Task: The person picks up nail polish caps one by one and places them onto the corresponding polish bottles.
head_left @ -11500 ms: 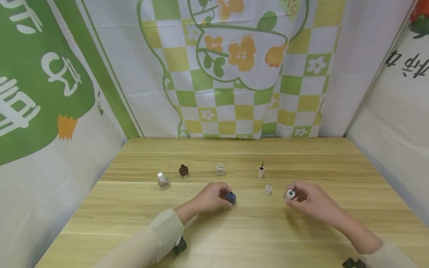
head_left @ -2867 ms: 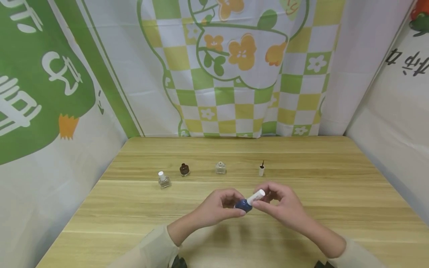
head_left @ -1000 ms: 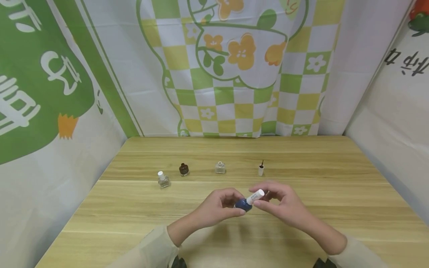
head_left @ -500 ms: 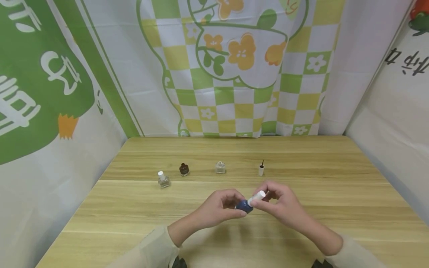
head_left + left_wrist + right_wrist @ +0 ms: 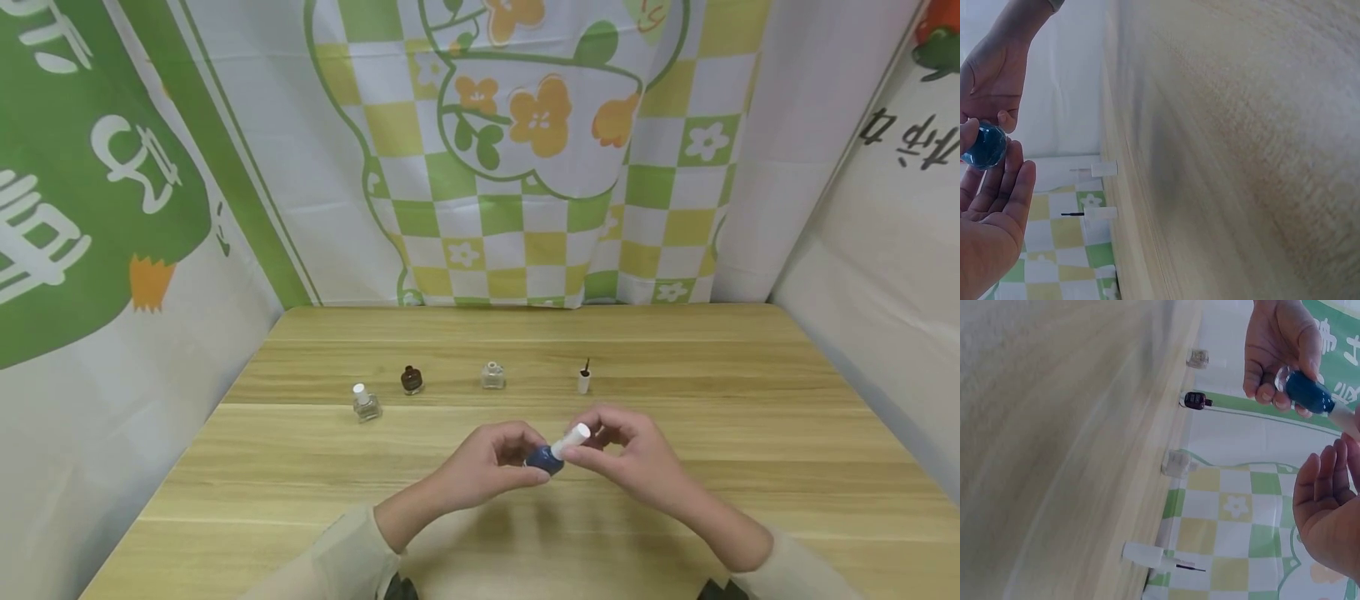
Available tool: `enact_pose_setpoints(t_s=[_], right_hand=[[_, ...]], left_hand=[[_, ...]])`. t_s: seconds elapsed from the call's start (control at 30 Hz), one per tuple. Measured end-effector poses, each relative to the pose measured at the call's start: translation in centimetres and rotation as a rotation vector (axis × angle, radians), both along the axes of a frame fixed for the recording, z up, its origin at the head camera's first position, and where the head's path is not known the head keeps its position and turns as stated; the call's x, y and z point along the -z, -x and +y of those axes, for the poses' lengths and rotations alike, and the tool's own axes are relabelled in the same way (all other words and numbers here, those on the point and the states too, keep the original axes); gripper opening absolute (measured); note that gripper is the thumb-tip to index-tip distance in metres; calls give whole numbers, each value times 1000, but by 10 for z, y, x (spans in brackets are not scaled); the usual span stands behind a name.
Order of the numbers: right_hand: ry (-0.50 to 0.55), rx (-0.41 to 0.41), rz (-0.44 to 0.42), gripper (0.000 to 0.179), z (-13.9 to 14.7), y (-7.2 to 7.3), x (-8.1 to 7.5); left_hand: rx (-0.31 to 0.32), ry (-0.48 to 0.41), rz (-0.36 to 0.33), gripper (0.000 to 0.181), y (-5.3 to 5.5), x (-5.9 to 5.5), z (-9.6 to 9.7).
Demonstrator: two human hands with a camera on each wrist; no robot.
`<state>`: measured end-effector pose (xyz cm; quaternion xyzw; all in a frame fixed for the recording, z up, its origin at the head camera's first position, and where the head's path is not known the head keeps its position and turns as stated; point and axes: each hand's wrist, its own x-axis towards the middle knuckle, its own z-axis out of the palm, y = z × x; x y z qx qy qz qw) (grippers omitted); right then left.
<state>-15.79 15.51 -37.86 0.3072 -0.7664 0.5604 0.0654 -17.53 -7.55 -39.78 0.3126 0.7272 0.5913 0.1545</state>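
Observation:
My left hand [image 5: 480, 468] grips a blue nail polish bottle [image 5: 543, 460] between thumb and fingers, tilted and raised over the table. A white cap [image 5: 576, 437] sits on the bottle's neck, and my right hand [image 5: 641, 462] pinches it. In the right wrist view the glass base of the blue bottle [image 5: 1309, 392] points away from the cap. Beyond the hands stands a white cap with a dark brush [image 5: 584, 381], bristles up. The left wrist view also shows a second white cap [image 5: 1104, 169] with a pale brush, which the right hand hides in the head view.
Toward the back left of the wooden table [image 5: 300, 467] stand a clear bottle with a white cap [image 5: 366, 405], an uncapped dark brown bottle [image 5: 412, 380] and an uncapped clear bottle [image 5: 492, 376]. Printed cloth [image 5: 510, 250] hangs behind the table and along both sides.
At first the right hand held the white cap apart, brush up, to the right of the uncapped blue bottle. The hands came together and the cap went onto it; lately only slight finger shifts show.

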Motion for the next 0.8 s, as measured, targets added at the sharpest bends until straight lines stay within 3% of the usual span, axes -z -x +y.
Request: enact_pose_setpoints(t_s=[0.37, 0.8], right_hand=[[-6, -100, 62, 21, 5, 4, 1], [22, -8, 27, 15, -3, 0, 3]], left_hand=[[28, -19, -33, 18, 0, 0, -2], [15, -5, -18, 16, -3, 0, 0]])
